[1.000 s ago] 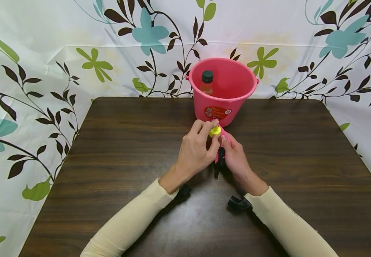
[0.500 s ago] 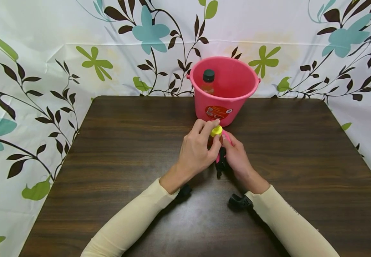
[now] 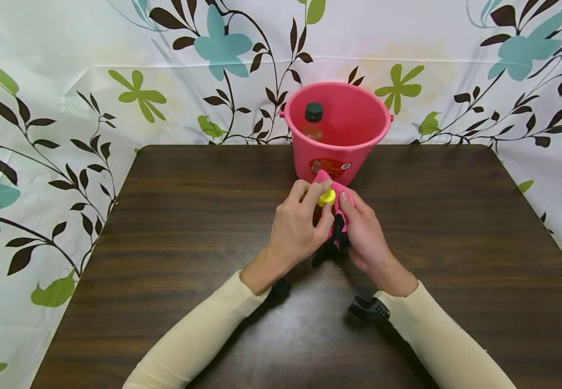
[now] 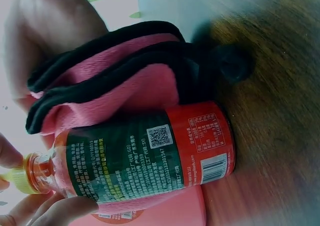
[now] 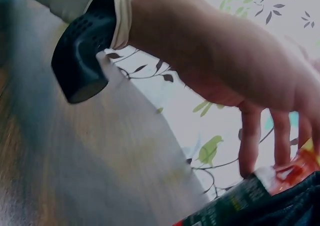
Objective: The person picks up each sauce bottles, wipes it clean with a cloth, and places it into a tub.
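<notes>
My left hand pinches a small drink bottle at its yellow cap and neck. The bottle has a dark green label with a red band toward its base. In my right hand is a pink cloth with black edging, gripped and folded along the bottle's side. Seen from the head, the left hand covers most of the bottle. The right wrist view shows the left fingers at the bottle's neck and part of the dark edging.
A pink bucket stands just beyond the hands at the table's back, holding a bottle with a dark green cap. The brown wooden table extends to both sides. A floral curtain hangs behind it.
My right hand has shifted slightly up and right with the cloth, whose pink corner now shows above the yellow cap. The left hand keeps its place on the bottle.
</notes>
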A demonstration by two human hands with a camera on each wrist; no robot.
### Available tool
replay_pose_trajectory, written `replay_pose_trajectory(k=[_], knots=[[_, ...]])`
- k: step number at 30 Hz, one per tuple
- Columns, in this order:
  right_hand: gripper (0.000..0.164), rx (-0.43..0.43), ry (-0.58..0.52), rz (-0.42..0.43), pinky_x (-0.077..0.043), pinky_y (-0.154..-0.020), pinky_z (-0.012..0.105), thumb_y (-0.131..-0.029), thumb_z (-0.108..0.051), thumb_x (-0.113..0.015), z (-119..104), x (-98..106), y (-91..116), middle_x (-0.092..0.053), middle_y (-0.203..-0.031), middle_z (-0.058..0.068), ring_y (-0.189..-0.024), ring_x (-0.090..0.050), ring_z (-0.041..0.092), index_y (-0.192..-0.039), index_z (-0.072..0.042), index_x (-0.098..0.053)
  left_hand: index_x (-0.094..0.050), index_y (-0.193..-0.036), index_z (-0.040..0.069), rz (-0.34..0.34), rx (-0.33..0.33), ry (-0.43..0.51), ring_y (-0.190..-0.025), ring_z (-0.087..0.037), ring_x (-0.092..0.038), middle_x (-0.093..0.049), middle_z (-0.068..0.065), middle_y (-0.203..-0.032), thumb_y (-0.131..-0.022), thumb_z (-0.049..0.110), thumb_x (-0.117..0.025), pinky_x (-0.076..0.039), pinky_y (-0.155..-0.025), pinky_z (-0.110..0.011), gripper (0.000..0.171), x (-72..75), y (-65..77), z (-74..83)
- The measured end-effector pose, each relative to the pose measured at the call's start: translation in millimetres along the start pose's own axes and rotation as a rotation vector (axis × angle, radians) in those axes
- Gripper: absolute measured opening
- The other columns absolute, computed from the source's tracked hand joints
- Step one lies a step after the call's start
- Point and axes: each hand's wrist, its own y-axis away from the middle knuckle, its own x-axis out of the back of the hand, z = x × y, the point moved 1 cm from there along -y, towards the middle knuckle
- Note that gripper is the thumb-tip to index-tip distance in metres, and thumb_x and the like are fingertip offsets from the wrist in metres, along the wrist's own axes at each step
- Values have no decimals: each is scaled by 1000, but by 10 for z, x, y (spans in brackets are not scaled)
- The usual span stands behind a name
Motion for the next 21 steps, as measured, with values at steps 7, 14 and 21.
replay_pose_trajectory(k=[7,14,21], knots=[[44,57,-26,-21,-59,-84,20,-113,-44,-43,-131,-27,74,-58,-131,1,-112,-57,21,-152,-26,-55,-69,-133,3,-10,-1,-12,-86,-23,-69,-63,-15,-107,-91,16,-73,-66,-85,-35,44,1,1,4],[45,98,-21,-24,-61,-85,21,-112,-43,-45,-265,-16,156,-56,-133,2,-115,-59,22,-152,-24,-52,-70,-132,3,3,-15,-29,-86,-22,-69,-63,-15,-108,-91,16,-72,-66,-85,-35,43,-13,-7,7],[46,122,-36,-20,-61,-86,20,-112,-42,-46,-417,3,212,-56,-134,2,-115,-60,20,-154,-24,-52,-70,-131,4,18,-36,-44,-84,-23,-69,-63,-15,-106,-90,16,-72,-66,-82,-35,43,-18,-9,-17]])
